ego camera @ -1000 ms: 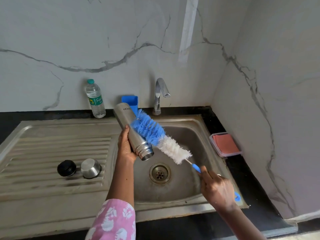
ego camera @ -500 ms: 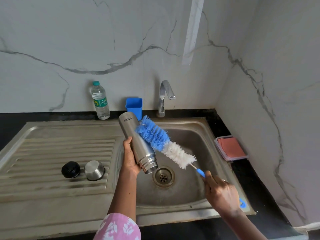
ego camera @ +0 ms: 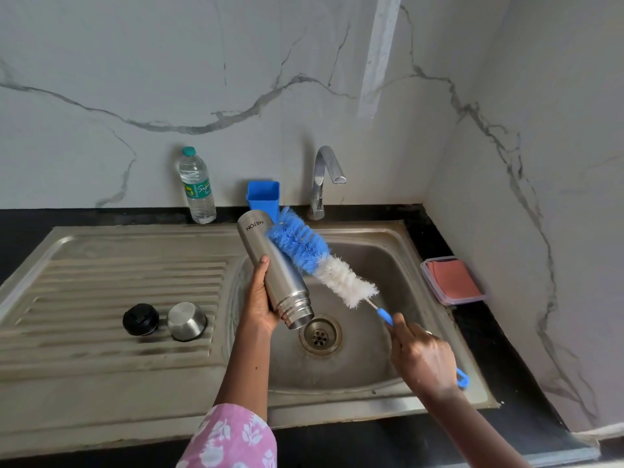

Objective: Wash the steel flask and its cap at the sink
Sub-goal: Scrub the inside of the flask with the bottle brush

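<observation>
1. Nearest to us, a pink sleeve with white flowers [ego camera: 233,437] covers the left forearm.
2. Our right hand [ego camera: 423,361] is curled tightly round the blue handle of a long bottle brush with blue and white bristles [ego camera: 317,261]. The hand hides the middle of the handle, and the loop end pokes out behind it.
3. Our left hand [ego camera: 260,298] wraps round the cylindrical steel flask [ego camera: 273,271], thumb up along its left side. The flask hangs tilted over the stainless steel sink basin [ego camera: 371,376], its open mouth down and just above the round metal drain [ego camera: 320,335].
4. The blue bristles lie against the flask's upper right side.
5. On the ribbed steel draining board [ego camera: 101,282] to the left stand a round black stopper [ego camera: 140,319] and the domed steel cap [ego camera: 186,320], just beside each other.
6. On the black counter to the right sits a clear plastic box holding a red cloth [ego camera: 452,280].
7. At the back wall stand a clear plastic water bottle with a green label [ego camera: 197,187], a blue plastic holder [ego camera: 263,195] partly hidden by the flask's base, and a chrome tap [ego camera: 324,180].
8. Compared with a second ago, the flask's mouth sits lower, closer to the drain. The brush stays against the flask, and the cap and stopper have not moved.
</observation>
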